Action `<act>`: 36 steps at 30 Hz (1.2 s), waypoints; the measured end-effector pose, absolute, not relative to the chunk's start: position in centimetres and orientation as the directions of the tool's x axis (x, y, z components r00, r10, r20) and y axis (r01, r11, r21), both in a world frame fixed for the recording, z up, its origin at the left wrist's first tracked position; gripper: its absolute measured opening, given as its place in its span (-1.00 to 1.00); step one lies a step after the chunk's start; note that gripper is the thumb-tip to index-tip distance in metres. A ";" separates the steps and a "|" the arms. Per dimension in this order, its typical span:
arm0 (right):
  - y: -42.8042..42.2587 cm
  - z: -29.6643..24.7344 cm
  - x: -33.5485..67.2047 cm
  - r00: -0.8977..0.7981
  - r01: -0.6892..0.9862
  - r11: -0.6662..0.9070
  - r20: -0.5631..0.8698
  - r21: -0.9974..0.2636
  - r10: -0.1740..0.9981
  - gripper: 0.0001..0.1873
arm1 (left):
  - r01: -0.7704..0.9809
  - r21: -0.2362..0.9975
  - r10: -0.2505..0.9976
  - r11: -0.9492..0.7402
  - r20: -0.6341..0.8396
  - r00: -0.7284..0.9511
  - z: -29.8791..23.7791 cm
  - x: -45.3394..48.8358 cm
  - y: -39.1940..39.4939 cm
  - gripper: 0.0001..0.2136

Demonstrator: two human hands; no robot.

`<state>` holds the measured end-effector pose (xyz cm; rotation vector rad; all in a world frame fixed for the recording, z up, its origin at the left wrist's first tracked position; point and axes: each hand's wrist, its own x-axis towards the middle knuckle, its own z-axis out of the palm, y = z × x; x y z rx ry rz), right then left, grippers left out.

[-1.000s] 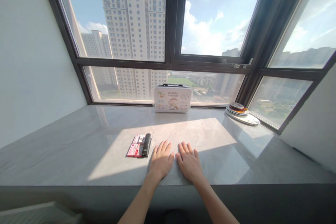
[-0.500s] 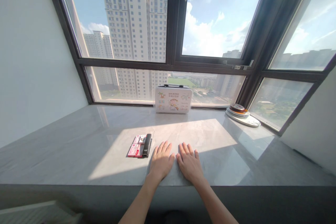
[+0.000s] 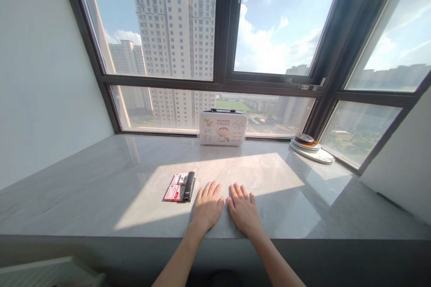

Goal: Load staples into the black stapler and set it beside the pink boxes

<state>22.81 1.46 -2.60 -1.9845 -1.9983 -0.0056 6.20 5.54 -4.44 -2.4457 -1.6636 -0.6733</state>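
Observation:
My left hand (image 3: 208, 206) lies flat on the grey marble-look sill (image 3: 134, 215), palm down, with nothing in it. Beside it, palm down too, rests my right hand (image 3: 244, 207), its fingers stretched forward and the thumb pointing toward the left hand. Just left of my left hand is a black stapler (image 3: 189, 186), apart from the fingers. Against the stapler's left side lie small red-and-white boxes (image 3: 174, 192), flat on the sill. Neither hand touches these things.
A white case (image 3: 223, 130) with cartoon prints and a dark handle stands upright against the window. At the back right corner sits a stack of round plate-like pieces (image 3: 311, 149). Walls bound the sill on both sides, and its front edge runs below my wrists.

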 end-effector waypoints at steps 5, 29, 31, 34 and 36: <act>1.4 -2.4 22.8 0.020 0.974 0.030 0.216 -0.226 0.976 -0.37 | 0.906 0.155 0.858 -0.394 0.415 0.302 -4.4 6.2 5.5 -0.49; 1.3 -2.1 22.6 0.034 0.975 0.012 0.199 -0.224 0.979 -0.37 | 0.903 0.148 0.851 -0.403 0.422 0.311 -4.8 6.0 5.6 -0.48; 1.3 -2.1 22.6 0.032 0.974 0.014 0.200 -0.227 0.979 -0.37 | 0.904 0.147 0.852 -0.402 0.421 0.310 -4.8 6.1 5.6 -0.48; 1.3 -2.1 22.6 0.034 0.972 0.011 0.185 -0.233 0.982 -0.36 | 0.906 0.147 0.855 -0.397 0.419 0.307 -4.7 6.1 5.5 -0.48; 1.3 -2.1 22.6 0.038 0.972 0.005 0.177 -0.236 0.983 -0.36 | 0.907 0.146 0.855 -0.396 0.419 0.306 -4.7 6.1 5.5 -0.47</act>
